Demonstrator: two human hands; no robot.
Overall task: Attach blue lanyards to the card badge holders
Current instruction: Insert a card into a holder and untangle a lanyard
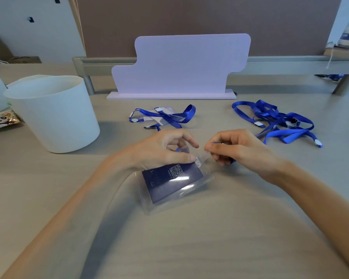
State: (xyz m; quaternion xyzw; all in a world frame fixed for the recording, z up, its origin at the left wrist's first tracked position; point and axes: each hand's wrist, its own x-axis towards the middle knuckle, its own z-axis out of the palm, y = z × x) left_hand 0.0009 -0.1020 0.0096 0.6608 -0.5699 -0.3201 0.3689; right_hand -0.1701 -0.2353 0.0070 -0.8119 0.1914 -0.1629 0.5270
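A clear card badge holder (173, 186) with a dark blue card inside lies tilted on the table in front of me. My left hand (163, 150) pinches its top edge between thumb and fingers. My right hand (234, 148) is closed on the clip end of a blue lanyard (232, 161), pressed against the holder's slot; most of that strap is hidden under the hand. Behind my hands lies another badge holder with a blue lanyard (165, 116) on it. A tangled pile of blue lanyards (276, 121) sits to the right.
A white bucket (52, 113) stands at the left, with a colourful pouch (2, 120) beside it. A pale lilac stand-up board (179, 67) sits at the back centre before a low rail (290, 64). The grey table (189, 238) stretches toward me.
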